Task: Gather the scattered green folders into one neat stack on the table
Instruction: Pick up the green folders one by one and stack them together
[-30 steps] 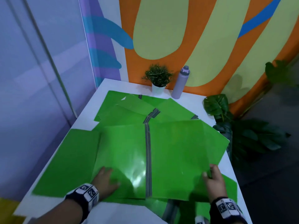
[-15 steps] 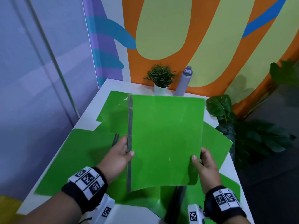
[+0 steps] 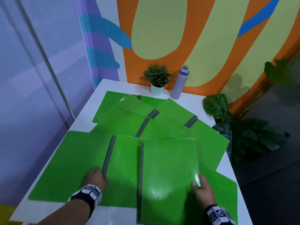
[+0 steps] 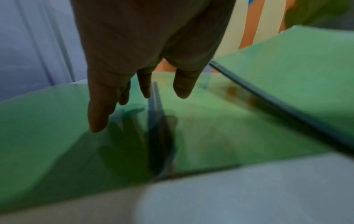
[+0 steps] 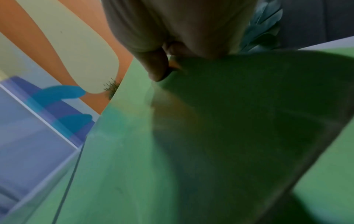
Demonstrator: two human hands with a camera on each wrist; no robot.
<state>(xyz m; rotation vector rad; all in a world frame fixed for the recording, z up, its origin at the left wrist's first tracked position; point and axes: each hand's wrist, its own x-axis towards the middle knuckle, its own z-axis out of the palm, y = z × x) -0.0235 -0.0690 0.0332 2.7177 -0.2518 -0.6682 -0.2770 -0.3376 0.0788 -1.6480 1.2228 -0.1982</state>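
Several green folders with grey spines lie fanned out and overlapping on the white table (image 3: 103, 88). My right hand (image 3: 202, 190) pinches the right edge of a closed green folder (image 3: 168, 176), held low over the near right of the table; the thumb (image 5: 156, 68) lies on its cover. My left hand (image 3: 95, 177) hovers with straight fingers (image 4: 97, 115) over the grey spine (image 4: 156, 121) of an open folder (image 3: 73, 164) lying flat at the near left, and holds nothing. Further folders (image 3: 146, 114) lie behind, towards the wall.
A small potted plant (image 3: 157, 80) and a lilac bottle (image 3: 180, 82) stand at the table's far edge against the painted wall. Large leafy plants (image 3: 243, 132) stand on the floor to the right. A glass wall runs along the left.
The closed folder, held upright by both hands half a second ago, has come down to the near right. My left hand has let go of it and moved left over the open folder.
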